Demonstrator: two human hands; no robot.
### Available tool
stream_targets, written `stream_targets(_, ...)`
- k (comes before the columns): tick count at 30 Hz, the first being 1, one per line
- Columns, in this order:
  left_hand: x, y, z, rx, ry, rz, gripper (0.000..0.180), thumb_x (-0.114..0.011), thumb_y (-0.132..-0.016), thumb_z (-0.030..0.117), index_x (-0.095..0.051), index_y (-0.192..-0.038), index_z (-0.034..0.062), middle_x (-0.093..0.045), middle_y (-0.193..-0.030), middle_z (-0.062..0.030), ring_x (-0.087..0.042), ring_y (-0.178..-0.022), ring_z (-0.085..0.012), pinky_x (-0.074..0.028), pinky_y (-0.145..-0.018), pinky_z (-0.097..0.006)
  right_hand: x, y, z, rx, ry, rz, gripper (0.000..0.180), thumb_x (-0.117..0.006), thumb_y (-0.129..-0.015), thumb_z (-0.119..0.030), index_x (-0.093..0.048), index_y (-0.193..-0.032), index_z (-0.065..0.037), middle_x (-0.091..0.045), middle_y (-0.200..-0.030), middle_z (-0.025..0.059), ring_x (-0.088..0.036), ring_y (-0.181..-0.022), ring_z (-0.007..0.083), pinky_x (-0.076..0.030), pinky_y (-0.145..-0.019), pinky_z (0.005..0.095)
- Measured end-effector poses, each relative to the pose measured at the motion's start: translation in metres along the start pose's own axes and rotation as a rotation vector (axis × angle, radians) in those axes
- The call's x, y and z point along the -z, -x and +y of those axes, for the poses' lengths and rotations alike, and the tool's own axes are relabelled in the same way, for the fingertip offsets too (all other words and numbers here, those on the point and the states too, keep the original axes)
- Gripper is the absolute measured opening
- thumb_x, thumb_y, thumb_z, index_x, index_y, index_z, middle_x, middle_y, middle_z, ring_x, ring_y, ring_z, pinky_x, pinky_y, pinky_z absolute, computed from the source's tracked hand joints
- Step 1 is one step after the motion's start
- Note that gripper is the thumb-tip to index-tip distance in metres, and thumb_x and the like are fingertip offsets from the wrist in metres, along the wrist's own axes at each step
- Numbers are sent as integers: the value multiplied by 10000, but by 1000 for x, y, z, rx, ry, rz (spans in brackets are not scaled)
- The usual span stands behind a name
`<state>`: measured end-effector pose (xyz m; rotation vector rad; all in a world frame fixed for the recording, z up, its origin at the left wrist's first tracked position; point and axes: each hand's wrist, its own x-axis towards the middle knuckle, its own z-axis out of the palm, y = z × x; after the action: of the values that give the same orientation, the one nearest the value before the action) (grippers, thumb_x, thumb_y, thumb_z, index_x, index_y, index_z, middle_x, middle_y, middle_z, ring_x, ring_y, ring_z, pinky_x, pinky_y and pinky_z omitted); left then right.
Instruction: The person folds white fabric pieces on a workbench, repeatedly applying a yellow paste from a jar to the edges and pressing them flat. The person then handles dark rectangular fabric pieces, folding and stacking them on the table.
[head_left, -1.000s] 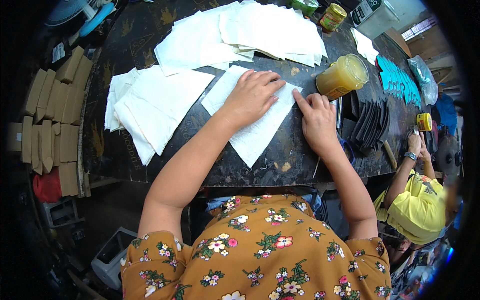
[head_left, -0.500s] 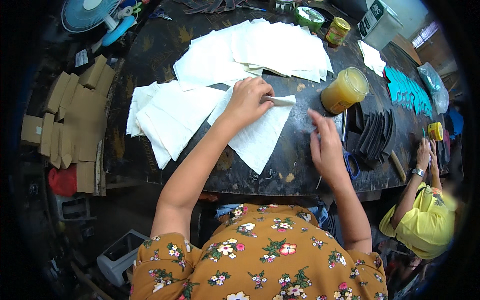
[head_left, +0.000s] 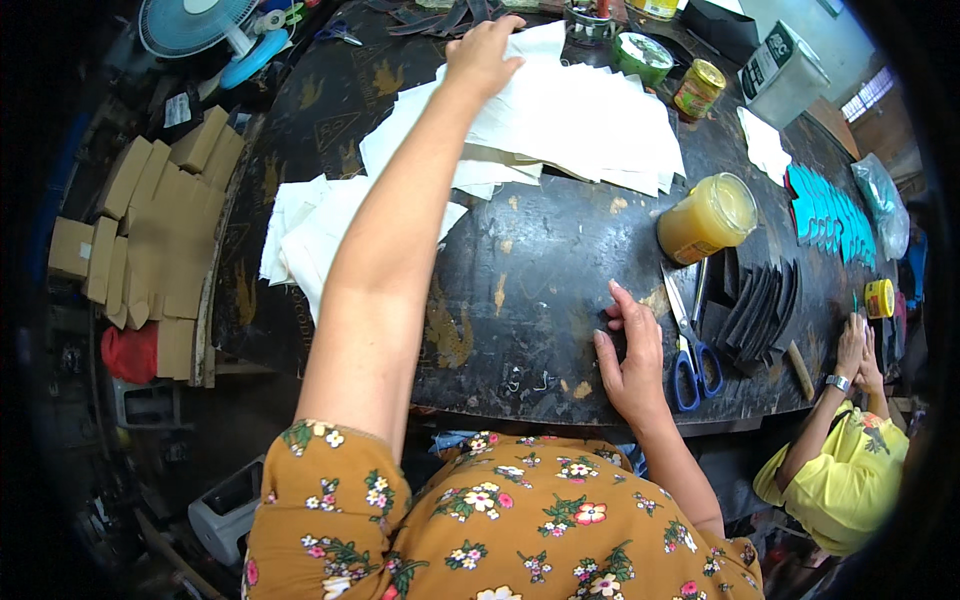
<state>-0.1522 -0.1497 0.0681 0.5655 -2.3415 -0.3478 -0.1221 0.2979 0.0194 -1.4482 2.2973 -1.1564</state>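
The left hand (head_left: 482, 55) reaches far out and rests, fingers bent, on the far end of the white sheets (head_left: 570, 125). The pile's long side runs left to right. The right hand (head_left: 630, 355) lies flat and open on the table (head_left: 540, 270), with scissors (head_left: 690, 345) just right of it.

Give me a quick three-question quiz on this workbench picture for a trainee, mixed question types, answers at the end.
1. True or false: the left hand rests on the far stack of white sheets.
2. What lies just right of the right hand on the table?
A. blue-handled scissors
B. a hammer
C. a paintbrush
3. Fill in: the jar beside the sheets holds something ____ in colour.

Key
1. True; the fingers lie on top of the stack.
2. A.
3. Yellow.
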Motion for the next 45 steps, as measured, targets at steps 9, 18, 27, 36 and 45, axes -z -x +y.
stream_targets(9,18,141,43,-82,-4,10,590,-869,-874,177,-704,-1440,161,-573,-1565,-198,-540,-1466,-391,-419,-1226,-535,-1,-1,-3,-7,-8,-3,603,-731,-916,46,-626,-1504,-39,-656,-1212,167,-667,-1086,301,-543,-978,403)
stream_targets(18,222,237,-71,771,-69,-230,751,-1001,-732,312,-722,-1377,47,-726,-1339,-216,-732,-1217,-372,-585,-1044,-452,-3,1,-2,45,73,-35,603,-725,-924,31,-616,-1513,-40,-646,-1224,173,-653,-1098,317,-522,-1009,420)
stream_targets(27,220,232,-71,773,-43,-487,696,-978,-749,263,-753,-1344,-20,-776,-1275,-267,-760,-1204,-368,-569,-1057,-424,-5,5,2,51,40,4,615,-731,-919,33,-604,-1516,-47,-649,-1181,171,-649,-1047,307,-528,-977,415)
stream_targets(36,210,260,-58,264,-117,-97,296,-813,-933,128,-827,-1220,57,-806,-1226,-160,-763,-1130,-352,-581,-999,-431,-9,5,3,62,1,64,614,-751,-904,18,-613,-1499,-45,-661,-1160,161,-672,-1038,299,-542,-961,415)
stream_targets(45,190,272,-60,132,-219,99,157,-821,-906,20,-795,-1060,19,-821,-1115,-123,-797,-1026,-312,-626,-896,-389,117,-63,-3,301,422,481,486,-980,-780,-255,-804,-1205,-100,-692,-1289,135,-624,-1206,345,-509,-1072,467)
